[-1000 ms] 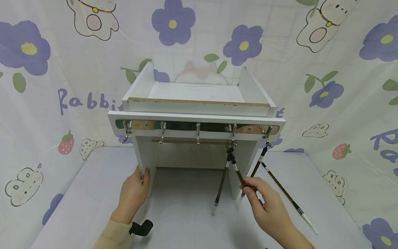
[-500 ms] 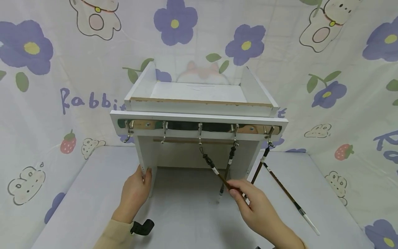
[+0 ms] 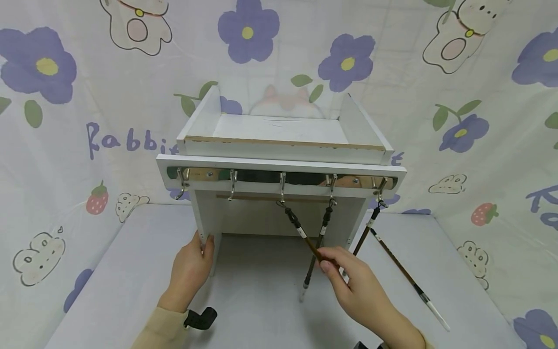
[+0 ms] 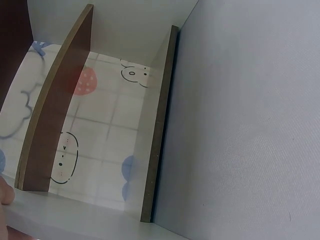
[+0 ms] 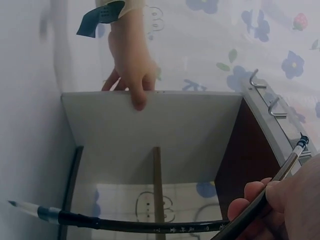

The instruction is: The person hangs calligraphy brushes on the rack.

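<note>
My left hand point(image 3: 188, 271) grips the left side panel point(image 3: 205, 220) of a white wooden shelf, thumb on its inner face. In my right hand point(image 3: 359, 283) a calligraphy brush point(image 3: 307, 240) is pinched by its brown handle, tilted, its cord loop up at the middle hook point(image 3: 283, 186). Whether the loop is over that hook I cannot tell. From the hook to its right hangs a second calligraphy brush point(image 3: 310, 271), which passes behind the held one. A third brush point(image 3: 367, 233) hangs from the rightmost hook, its lower part hidden behind my right hand.
A metal hook rail point(image 3: 305, 178) runs along the shelf's front; its two left hooks bear nothing. Another brush point(image 3: 403, 271) lies on the white table point(image 3: 257, 320) to the right. Behind the shelf hangs a patterned cloth point(image 3: 392, 97).
My right hand has moved left with the brush, away from the hanging one, its loop now at the middle hook. The brush on the fourth hook has swung. My left hand keeps its hold.
</note>
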`<state>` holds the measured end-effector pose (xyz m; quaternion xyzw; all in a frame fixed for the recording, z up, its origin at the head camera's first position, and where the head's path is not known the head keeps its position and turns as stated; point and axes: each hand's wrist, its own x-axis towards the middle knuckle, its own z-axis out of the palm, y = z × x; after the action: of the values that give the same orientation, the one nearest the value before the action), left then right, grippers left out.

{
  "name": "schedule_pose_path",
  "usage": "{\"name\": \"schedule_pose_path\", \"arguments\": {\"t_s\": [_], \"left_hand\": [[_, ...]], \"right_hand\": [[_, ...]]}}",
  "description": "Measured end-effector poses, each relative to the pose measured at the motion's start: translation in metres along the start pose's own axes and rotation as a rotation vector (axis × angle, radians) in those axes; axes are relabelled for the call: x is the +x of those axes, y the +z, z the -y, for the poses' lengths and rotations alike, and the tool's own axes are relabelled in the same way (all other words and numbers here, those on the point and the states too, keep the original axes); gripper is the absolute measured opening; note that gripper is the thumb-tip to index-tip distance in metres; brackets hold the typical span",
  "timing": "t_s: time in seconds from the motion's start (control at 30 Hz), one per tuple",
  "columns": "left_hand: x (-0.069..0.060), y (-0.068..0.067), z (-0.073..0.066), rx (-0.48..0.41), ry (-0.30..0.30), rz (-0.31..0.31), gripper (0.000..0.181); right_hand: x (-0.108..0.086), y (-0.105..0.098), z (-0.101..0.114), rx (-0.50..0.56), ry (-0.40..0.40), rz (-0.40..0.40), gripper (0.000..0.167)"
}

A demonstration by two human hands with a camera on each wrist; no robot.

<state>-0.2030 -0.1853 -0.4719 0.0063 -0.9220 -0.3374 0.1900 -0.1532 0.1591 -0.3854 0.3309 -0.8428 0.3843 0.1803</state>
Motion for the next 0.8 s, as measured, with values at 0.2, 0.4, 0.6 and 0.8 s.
{"name": "schedule_pose_path", "arguments": {"t_s": [0.2, 0.4, 0.6, 0.8], "left_hand": [[-0.0006, 0.0008, 0.0007, 0.005, -0.001, 0.0, 0.042], [-0.0006, 0.0, -0.0003, 0.005, 0.002, -0.001, 0.042], [-0.0006, 0.0, -0.0012, 0.005, -0.002, 0.008, 0.042], [-0.0007, -0.0004, -0.0023, 0.004, -0.007, 0.0, 0.04]], "right_hand": [[-0.0005, -0.0004, 0.0027, 0.027, -0.02, -0.038, 0.028], [-0.0004, -0.0017, 0.0008, 0.03, 0.003, -0.018, 0.024], [0.0011, -0.0007, 0.0009, 0.015, -0.009, -0.029, 0.026], [0.0038, -0.0003, 0.0026, 0.017, -0.03, -0.052, 0.03]]}}
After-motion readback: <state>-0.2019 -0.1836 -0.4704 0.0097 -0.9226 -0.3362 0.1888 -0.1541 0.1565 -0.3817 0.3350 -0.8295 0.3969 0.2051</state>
